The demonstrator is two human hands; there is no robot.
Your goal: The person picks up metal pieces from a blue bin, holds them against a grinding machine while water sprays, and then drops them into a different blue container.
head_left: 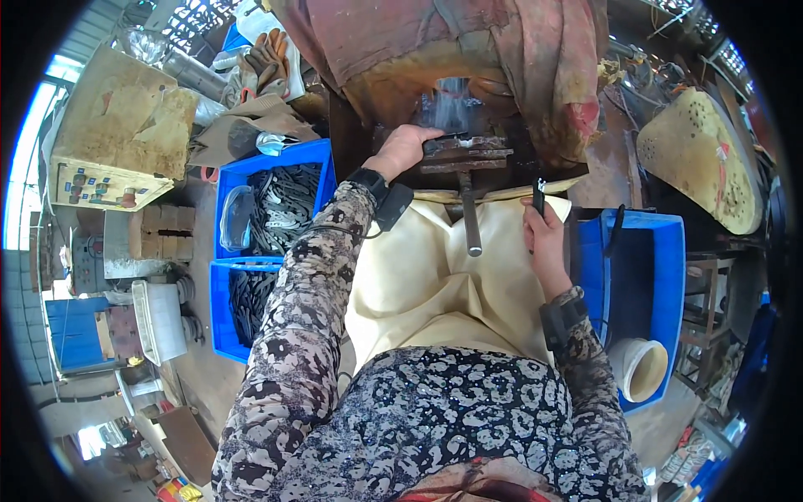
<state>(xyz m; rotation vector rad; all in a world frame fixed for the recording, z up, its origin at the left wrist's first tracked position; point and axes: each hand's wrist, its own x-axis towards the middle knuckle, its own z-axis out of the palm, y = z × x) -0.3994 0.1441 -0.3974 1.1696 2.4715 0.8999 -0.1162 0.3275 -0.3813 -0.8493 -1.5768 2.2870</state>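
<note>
My left hand is closed, its fingertips on the end of a dark flat metal piece at the top of a rusty metal rest. From this rest a round metal handle sticks out toward me. Behind it, water streams down under a stained reddish cloth cover. My right hand grips a narrow dark metal part upright, over the edge of my cream apron. The part's lower end is hidden in my fingers.
On the left stand two blue bins with many dark metal parts. A blue bin at right holds a white bucket; a dark strip hangs at its near side. A worn control box stands far left.
</note>
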